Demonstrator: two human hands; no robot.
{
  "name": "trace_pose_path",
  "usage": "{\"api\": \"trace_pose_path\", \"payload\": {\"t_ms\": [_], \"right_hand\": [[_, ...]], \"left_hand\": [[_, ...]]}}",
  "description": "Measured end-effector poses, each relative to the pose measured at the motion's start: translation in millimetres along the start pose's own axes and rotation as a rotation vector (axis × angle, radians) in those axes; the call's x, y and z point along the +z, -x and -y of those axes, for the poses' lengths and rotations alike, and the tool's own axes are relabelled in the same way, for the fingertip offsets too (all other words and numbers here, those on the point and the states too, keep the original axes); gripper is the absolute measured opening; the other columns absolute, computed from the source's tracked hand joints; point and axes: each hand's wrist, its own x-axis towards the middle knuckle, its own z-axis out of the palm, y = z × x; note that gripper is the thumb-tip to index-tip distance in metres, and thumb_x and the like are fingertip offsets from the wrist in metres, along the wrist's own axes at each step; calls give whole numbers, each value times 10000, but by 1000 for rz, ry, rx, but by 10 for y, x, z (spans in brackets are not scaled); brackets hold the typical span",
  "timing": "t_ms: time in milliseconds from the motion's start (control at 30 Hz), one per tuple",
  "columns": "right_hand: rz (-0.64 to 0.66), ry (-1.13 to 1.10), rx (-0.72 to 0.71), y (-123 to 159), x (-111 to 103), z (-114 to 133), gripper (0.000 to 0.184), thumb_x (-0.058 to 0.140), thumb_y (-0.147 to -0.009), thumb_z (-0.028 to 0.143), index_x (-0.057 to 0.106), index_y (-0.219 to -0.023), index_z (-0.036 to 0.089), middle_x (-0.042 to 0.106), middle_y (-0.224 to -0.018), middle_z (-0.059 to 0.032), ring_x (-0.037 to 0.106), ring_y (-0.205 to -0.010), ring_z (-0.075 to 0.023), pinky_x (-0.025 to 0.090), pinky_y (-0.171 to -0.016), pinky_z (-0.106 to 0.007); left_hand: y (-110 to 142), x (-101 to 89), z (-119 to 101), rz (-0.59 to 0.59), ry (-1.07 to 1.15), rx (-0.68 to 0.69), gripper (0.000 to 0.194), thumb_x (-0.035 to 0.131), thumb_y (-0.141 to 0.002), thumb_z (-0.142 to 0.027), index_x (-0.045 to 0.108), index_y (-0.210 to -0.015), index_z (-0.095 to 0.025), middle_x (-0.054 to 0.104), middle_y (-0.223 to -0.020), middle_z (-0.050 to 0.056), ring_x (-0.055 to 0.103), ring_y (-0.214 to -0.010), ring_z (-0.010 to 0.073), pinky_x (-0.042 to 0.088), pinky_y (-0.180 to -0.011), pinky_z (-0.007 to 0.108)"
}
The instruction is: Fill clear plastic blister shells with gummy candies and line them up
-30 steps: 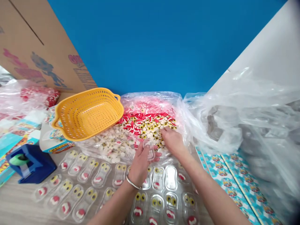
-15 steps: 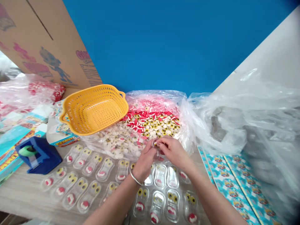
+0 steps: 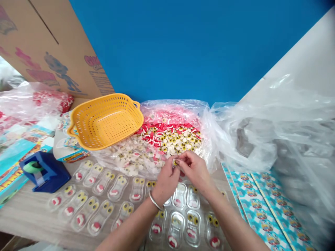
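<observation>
My left hand, with a bangle at the wrist, is closed around a clear plastic blister tray, mostly hidden by the fingers. At its upper end sits a yellow eye-shaped gummy. My right hand pinches at this spot, its fingertips touching the gummy. Just beyond both hands lies an opened clear bag of loose eye gummies and red-and-white teeth gummies. Rows of blister trays rest below and to the left, many holding two eyes and one set of teeth.
A yellow perforated basket stands behind the left rows. At left are a blue tape dispenser and printed boxes. Printed card sheets and crumpled clear plastic lie at right. A blue panel rises behind.
My left hand has shifted slightly right and the held tray has turned a little. The eye gummy now shows more clearly at my fingertips.
</observation>
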Motion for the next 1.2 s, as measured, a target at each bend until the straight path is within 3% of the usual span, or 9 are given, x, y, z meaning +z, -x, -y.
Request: {"api": "trace_pose_path", "payload": {"t_ms": [100,233,300,433,567,700,833,1033,1200], "right_hand": [[-45,-107,35,24,7,19,101,624,-850,305,592,-788,232,622,-655,34,581,-559,-143,452,-535,-248],[-111,-208,60,80,50,-13,162,653,-850,365,581,-792,232,614,-648,39,562,-544,-140,450,-512,-247],[-126,-161,8,112,73,-35,146,648,-870,351,605,-807,226,628,-693,23,573,-583,-145,464,-543,-256],[-203,81,-204,151,89,-48,127,604,-927,293,691,-862,229,643,-876,-40,628,-840,-188,511,-760,-313],[-202,149,-252,148,64,-69,170,557,-961,276,722,-939,239,650,-881,-47,626,-854,-192,512,-780,-324],[-209,10,-189,152,-6,-96,208,522,-978,304,716,-958,232,687,-894,-48,638,-872,-199,512,-778,-328],[-210,-77,-122,251,-74,-56,170,555,-950,314,699,-961,226,689,-918,-51,641,-849,-195,504,-728,-307],[-124,120,-1,464,7,69,140,625,-877,321,672,-805,211,626,-765,-16,555,-651,-157,413,-610,-277],[-72,-116,155,491,123,83,280,588,-865,407,576,-670,206,482,-577,39,421,-539,-126,327,-520,-251]], "left_hand": [[7,17,-1,-32,14,-5,284,555,-916,-351,643,-1146,-209,691,-1005,71,638,-710,171,521,-594,277],[-1,19,37,-25,133,-121,348,573,-902,-410,640,-1189,-225,702,-1043,69,651,-726,187,528,-595,295],[0,16,67,-12,234,-152,362,579,-897,-406,638,-1211,-236,701,-1098,66,666,-798,198,539,-639,300],[22,23,89,-9,381,-82,287,592,-872,-305,692,-1128,-222,700,-1170,62,656,-1009,216,537,-835,313],[39,27,44,30,572,-176,293,657,-798,-263,703,-1083,-211,718,-1118,58,676,-990,228,555,-815,335],[31,-23,-7,78,705,-232,316,690,-777,-214,667,-1092,-190,720,-1121,79,708,-947,229,563,-821,358],[23,-80,-38,94,735,-262,444,669,-785,-160,592,-1219,-205,730,-1127,92,722,-966,244,553,-878,410],[32,-61,-62,44,743,-242,698,644,-749,-76,449,-1396,-251,724,-1179,86,693,-1110,242,474,-1029,414],[37,-53,-71,64,798,-272,742,593,-748,-45,389,-1426,-266,704,-1225,95,678,-1160,250,466,-1043,420]]}}
